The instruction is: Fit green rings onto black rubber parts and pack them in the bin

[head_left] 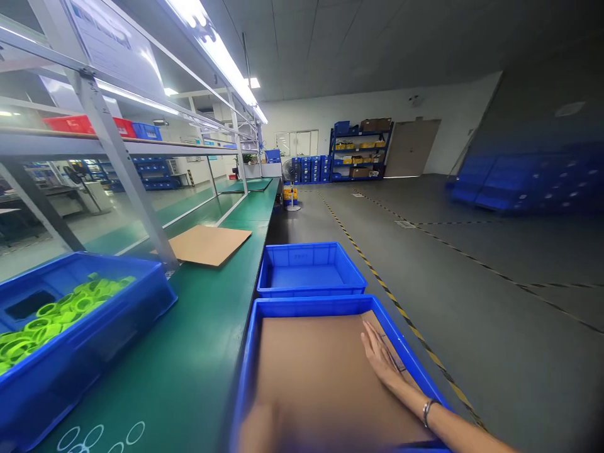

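Note:
A brown cardboard sheet lies inside the nearer blue bin, covering most of its floor. My right hand rests flat on the sheet along the bin's right wall, fingers stretched out and holding nothing; a bracelet circles that wrist. Low in the picture, my left hand is over the sheet's near left part, smeared by motion, so its fingers cannot be made out. On the right side the cardboard edge is bent up against the wall.
A second blue bin stands just beyond. On the green bench to the left are another cardboard sheet, a blue bin of bright green rings, and several pale rings. A metal shelf post rises from the bench.

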Demonstrator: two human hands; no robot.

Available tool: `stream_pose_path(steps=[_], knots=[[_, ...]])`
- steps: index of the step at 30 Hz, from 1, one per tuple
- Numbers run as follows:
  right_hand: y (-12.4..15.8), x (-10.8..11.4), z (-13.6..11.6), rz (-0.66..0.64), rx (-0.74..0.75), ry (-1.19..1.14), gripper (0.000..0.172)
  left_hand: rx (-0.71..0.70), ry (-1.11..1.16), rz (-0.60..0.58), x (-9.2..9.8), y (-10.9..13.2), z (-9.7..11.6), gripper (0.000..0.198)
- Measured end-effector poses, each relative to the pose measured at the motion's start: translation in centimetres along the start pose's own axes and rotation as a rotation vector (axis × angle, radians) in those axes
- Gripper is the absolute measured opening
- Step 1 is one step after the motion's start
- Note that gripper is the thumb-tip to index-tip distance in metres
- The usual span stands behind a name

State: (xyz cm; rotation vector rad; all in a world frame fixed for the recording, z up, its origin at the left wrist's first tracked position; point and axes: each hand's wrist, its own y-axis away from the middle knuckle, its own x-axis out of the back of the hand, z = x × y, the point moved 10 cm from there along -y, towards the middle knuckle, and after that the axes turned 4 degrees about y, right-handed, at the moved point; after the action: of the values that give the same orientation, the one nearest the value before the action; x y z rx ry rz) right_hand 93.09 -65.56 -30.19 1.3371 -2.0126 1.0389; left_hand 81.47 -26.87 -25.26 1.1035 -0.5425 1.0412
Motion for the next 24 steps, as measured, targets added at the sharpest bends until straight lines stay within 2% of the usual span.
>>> stream_pose_path(steps=[4,7,11,15,17,20,22,24], knots=[[-3.9,0.8,-0.4,0.036,0.027,-0.092,0.065,-0.01,-0.006,0.014,0.9,1.0,0.7,0.046],[-5.5,0.8,0.3,0.079,0.004,-0.115,0.064,-0.005,0.024,0.008,0.3,0.5,0.1,0.046],[-5.0,0.9,1.5,0.184,-0.042,-0.112,0.063,0.033,0.035,-0.02,-1.3,-1.1,-1.3,0.047],[-4.4,1.1,1.5,0.217,-0.034,-0.078,0.053,0.054,0.024,-0.028,-1.5,-1.5,-1.5,0.043],[-4.7,1.0,0.9,0.195,-0.026,-0.044,0.046,0.071,0.018,-0.038,-1.1,-1.0,-1.2,0.041],[-5.3,1.4,-0.5,0.13,-0.019,0.037,0.034,0.007,0.006,-0.015,-0.1,-0.1,-0.1,0.041],[-5.4,2.1,-1.8,0.042,0.029,0.098,0.026,-0.01,-0.001,0.004,0.4,0.3,0.2,0.041],[-4.5,2.9,-3.2,-0.106,0.127,0.157,0.016,-0.009,-0.012,0.021,0.6,0.5,0.2,0.041]])
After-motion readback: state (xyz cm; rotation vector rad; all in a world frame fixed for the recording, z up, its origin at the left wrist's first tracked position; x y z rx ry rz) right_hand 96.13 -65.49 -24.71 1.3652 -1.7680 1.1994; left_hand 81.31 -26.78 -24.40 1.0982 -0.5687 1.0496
